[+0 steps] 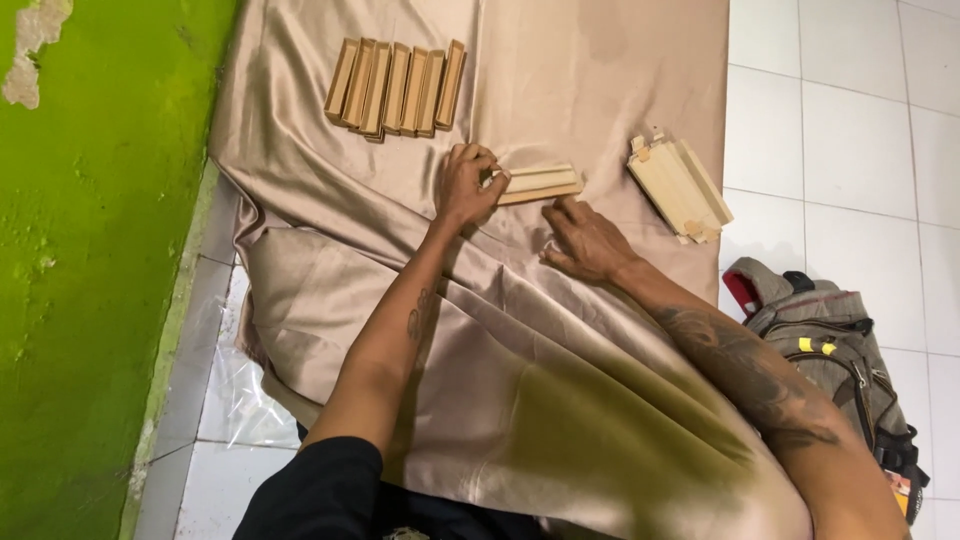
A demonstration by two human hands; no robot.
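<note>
Dark sleeve (pixel 320 495) nearest, low in frame; both forearms reach away over a tan satin cloth (pixel 560 420) spread on white floor tiles (pixel 850 140). Left hand (pixel 466 186) pinches the left end of a small bundle of wooden strips (pixel 538 183), fingers curled onto it. Bundle's long axis runs left to right, slightly tilted. Right hand (pixel 585 242) lies just near of the bundle, fingers loose on the cloth, gripping nothing; fingertips close to its edge. Farther left, a row of strips (pixel 397 88); to the right, another stack (pixel 680 187). Grey backpack (pixel 835 350) at right.
</note>
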